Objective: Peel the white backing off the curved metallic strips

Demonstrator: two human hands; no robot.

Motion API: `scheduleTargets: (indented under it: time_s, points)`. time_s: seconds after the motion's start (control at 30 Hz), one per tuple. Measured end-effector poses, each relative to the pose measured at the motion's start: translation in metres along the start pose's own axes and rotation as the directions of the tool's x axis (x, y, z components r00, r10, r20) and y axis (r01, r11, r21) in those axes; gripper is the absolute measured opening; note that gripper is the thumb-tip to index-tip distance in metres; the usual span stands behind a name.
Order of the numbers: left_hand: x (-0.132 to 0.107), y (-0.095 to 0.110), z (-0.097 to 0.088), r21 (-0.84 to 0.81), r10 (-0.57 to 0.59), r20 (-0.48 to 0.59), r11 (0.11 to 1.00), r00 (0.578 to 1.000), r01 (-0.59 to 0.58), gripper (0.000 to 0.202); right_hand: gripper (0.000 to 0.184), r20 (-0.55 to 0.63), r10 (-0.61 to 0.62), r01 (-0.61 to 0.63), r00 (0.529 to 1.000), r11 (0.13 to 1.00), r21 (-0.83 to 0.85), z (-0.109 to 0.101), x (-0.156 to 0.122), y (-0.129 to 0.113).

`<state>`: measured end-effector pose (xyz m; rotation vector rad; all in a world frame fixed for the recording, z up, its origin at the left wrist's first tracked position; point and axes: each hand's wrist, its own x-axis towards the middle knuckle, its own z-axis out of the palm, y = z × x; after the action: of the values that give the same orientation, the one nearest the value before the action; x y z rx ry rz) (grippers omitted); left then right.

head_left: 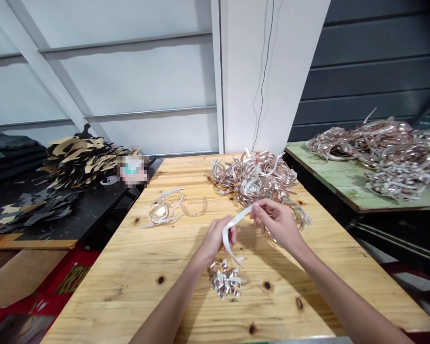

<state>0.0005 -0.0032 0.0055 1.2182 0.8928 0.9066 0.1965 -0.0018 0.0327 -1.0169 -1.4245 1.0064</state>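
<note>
Left grip (pixel 215 238): holding white strip (pixel 242 217) | Right grip (pixel 277 222): pinching its end | strip spans between, tail hanging below left

1. A white strip (pixel 241 217) stands out against a honey-yellow bench (pixel 125 286) striped with grain and dotted with dark knots.
2. Coppery pink and white mingle in a tangle of strips (pixel 256 179); a small heap of clippings (pixel 225 283) repeats both.
3. Black and tan scraps (pixel 82 160) top a black bench (pixel 100 205).
4. Dark-grey slats (pixel 365 52) back a pale-green bench (pixel 344 186) at right.
</note>
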Motion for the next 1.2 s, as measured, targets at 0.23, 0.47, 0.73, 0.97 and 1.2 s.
scheduleTargets:
  time_s: [0.23, 0.47, 0.73, 0.97, 1.2]
  points:
    - [0.003, -0.008, 0.007, -0.068, 0.159, 0.055, 0.985, 0.986, -0.156, 0.049, 0.035, -0.009, 0.197, -0.188, 0.980, 0.947, 0.262, 0.022, -0.006, 0.004]
    - [-0.003, -0.007, 0.006, 0.379, 0.266, -0.079, 0.899, 0.961, -0.218, 0.047, 0.038, 0.105, 0.003, 0.023, 0.995, 0.967, -0.253, 0.026, -0.014, 0.004]
    - [-0.005, -0.006, 0.005, 0.372, 0.264, -0.045, 0.899, 0.963, -0.229, 0.047, 0.025, 0.074, -0.078, 0.103, 0.994, 0.888, -0.448, 0.020, -0.013, 0.002]
    - [-0.011, -0.002, 0.008, 0.437, 0.255, -0.033, 0.873, 0.966, -0.216, 0.047, 0.023, 0.118, -0.218, 0.241, 0.969, 0.717, -0.654, 0.023, -0.016, 0.012]
    - [-0.011, -0.002, 0.010, 0.406, 0.246, -0.039, 0.889, 0.968, -0.210, 0.046, 0.016, 0.024, -0.176, 0.159, 0.984, 0.809, -0.566, 0.022, -0.016, 0.009]
